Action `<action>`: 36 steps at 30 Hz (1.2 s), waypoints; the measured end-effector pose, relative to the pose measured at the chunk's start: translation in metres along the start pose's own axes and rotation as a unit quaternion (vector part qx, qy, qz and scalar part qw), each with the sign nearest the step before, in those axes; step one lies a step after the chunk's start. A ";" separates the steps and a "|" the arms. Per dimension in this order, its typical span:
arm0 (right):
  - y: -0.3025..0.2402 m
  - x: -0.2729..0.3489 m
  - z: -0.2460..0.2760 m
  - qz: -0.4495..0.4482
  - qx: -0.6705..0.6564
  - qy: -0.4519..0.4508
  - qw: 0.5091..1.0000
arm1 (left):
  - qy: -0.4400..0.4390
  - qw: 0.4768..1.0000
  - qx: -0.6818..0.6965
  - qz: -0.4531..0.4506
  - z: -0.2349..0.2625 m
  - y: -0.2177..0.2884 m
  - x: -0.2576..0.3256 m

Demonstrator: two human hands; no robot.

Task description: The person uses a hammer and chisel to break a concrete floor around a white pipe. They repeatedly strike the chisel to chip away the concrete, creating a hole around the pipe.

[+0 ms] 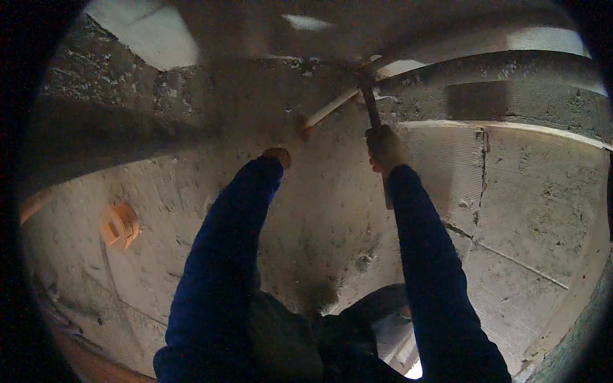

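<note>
Both my arms, in dark blue sleeves, reach up to a rough grey concrete wall (332, 210). My right hand (385, 148), in a pale glove, grips the dark handle of a tool (371, 107) whose head meets the wall's top corner. My left hand (281, 135), in a grey glove with an orange cuff, is blurred against the wall. It is closed on the lower end of a pale rod (332, 107), which slants up to the right until its tip meets the tool's head.
A round orange plastic box (119, 225) is set into the wall at the left. A cracked lighter panel (447, 166) lies right of my right hand. A concrete beam (498, 67) runs overhead, and a bright opening (150, 35) shows at top left.
</note>
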State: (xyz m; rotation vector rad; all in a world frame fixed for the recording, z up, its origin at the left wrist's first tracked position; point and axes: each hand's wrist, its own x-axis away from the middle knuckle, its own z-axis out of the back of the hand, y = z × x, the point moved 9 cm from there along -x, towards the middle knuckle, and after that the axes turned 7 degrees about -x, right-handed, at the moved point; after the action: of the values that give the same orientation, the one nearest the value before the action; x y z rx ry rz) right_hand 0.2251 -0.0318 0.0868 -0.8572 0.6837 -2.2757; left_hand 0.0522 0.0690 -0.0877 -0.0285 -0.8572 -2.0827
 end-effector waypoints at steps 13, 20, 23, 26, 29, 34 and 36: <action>-0.018 -0.010 0.005 0.159 0.093 0.069 0.981 | 0.119 0.990 0.051 -0.057 -0.047 -0.019 -0.022; -0.011 0.005 0.005 -0.020 -0.228 -0.045 0.972 | -0.145 0.987 0.017 -0.071 -0.124 -0.041 -0.028; -0.031 0.002 0.022 0.128 -0.212 0.048 0.968 | -0.002 0.980 0.198 0.033 -0.096 -0.037 -0.046; -0.010 -0.016 0.009 0.038 -0.149 0.011 0.988 | 0.141 0.987 0.021 -0.068 -0.057 -0.012 -0.048; 0.017 -0.014 -0.010 -0.153 -0.122 -0.097 0.976 | 0.090 0.989 0.107 -0.039 -0.057 -0.022 -0.053; -0.042 0.004 0.020 0.049 -0.292 -0.053 0.954 | -0.005 0.994 0.101 0.038 -0.070 -0.020 -0.037; -0.049 0.006 0.029 0.099 -0.269 -0.001 0.958 | -0.022 0.997 0.053 0.049 -0.061 -0.012 -0.030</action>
State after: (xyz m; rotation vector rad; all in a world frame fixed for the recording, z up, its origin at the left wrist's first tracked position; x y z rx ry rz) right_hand 0.2254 -0.0095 0.1394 -0.9795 1.3605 -1.9295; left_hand 0.0789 0.0595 -0.1508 -0.0570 -0.9729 -1.9498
